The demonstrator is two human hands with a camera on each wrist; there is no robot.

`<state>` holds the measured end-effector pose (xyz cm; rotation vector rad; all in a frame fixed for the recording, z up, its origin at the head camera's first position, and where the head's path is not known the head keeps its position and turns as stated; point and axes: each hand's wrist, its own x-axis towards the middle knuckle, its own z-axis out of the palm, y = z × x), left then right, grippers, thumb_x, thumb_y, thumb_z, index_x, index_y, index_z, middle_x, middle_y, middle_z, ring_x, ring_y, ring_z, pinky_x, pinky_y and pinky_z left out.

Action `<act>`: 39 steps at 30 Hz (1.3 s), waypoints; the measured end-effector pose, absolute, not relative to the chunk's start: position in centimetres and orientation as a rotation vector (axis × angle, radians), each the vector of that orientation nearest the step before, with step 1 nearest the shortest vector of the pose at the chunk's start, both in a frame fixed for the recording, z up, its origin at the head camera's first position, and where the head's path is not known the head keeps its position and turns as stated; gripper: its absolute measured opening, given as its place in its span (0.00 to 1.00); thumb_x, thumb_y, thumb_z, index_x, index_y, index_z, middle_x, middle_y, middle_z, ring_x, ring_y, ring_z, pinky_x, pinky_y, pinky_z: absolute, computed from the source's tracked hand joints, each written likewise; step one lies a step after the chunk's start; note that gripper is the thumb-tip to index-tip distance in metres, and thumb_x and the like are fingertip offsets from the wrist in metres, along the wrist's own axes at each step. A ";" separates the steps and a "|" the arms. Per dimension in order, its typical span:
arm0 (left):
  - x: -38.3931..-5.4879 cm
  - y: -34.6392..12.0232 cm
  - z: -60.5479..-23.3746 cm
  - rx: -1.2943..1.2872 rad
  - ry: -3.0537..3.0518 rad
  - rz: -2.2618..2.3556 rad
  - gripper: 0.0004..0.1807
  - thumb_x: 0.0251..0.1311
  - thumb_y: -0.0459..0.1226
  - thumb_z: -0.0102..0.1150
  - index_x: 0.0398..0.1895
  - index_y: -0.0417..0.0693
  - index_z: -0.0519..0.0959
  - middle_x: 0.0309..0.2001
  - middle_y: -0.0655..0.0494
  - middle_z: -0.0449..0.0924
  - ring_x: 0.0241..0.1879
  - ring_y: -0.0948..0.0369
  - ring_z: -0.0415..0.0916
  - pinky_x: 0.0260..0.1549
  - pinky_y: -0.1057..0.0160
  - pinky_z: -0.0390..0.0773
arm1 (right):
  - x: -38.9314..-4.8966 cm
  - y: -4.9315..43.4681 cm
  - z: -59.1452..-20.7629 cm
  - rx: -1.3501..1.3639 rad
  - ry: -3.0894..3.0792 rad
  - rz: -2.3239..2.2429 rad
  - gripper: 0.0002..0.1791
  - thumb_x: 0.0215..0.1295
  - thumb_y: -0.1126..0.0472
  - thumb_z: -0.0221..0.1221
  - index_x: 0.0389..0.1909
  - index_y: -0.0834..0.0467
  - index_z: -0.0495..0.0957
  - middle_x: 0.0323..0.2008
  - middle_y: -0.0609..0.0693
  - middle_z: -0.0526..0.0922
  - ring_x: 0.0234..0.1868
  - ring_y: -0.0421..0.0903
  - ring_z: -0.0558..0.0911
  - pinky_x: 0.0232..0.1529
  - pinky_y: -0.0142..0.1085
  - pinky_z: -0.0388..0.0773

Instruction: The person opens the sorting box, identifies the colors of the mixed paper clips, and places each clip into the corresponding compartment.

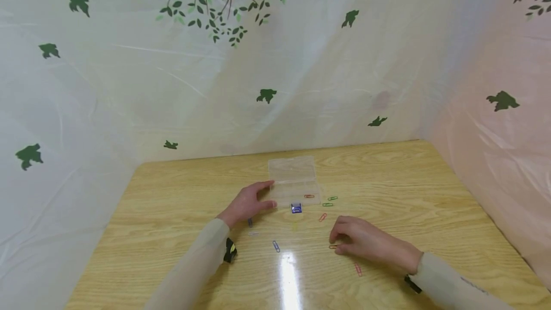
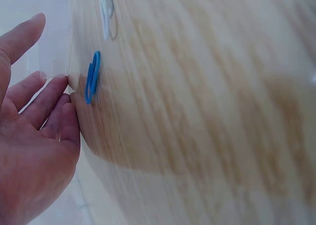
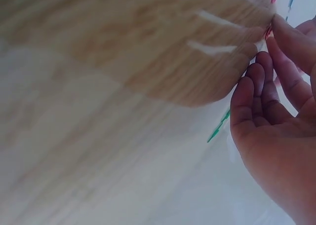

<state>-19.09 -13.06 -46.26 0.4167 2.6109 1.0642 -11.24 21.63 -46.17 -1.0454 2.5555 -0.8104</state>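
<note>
My left hand [image 1: 248, 203] rests at the left side of a clear plastic box [image 1: 275, 169] whose lid is folded back, with fingers and thumb extended at its edge. A red paper clip [image 1: 309, 196] lies in the box. On the table, my right hand [image 1: 361, 238] pinches an orange-red paper clip [image 1: 332, 247] between thumb and index finger; the same red clip [image 3: 268, 32] is partly hidden by the fingertips in the right wrist view. By the left hand lie a blue paper clip [image 2: 93, 78] and a white paper clip [image 2: 106, 13].
Green paper clips [image 1: 328, 204] lie right of the box, and a small blue square piece [image 1: 296, 208] sits at its front edge. Pink clips [image 1: 358, 269], a blue clip [image 1: 276, 246] and a faint yellow clip [image 1: 294, 226] are scattered over the wooden table [image 1: 172, 224]. A pale curtain [image 1: 301, 61] hangs behind.
</note>
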 end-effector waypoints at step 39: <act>-18.7 -13.0 -46.1 0.400 2.619 1.070 0.38 0.66 0.47 0.70 0.77 0.53 0.68 0.76 0.47 0.66 0.77 0.46 0.59 0.75 0.45 0.58 | -11.6 21.7 -45.1 -1.001 2.640 -1.025 0.07 0.73 0.65 0.63 0.48 0.55 0.83 0.41 0.42 0.83 0.40 0.33 0.79 0.41 0.32 0.82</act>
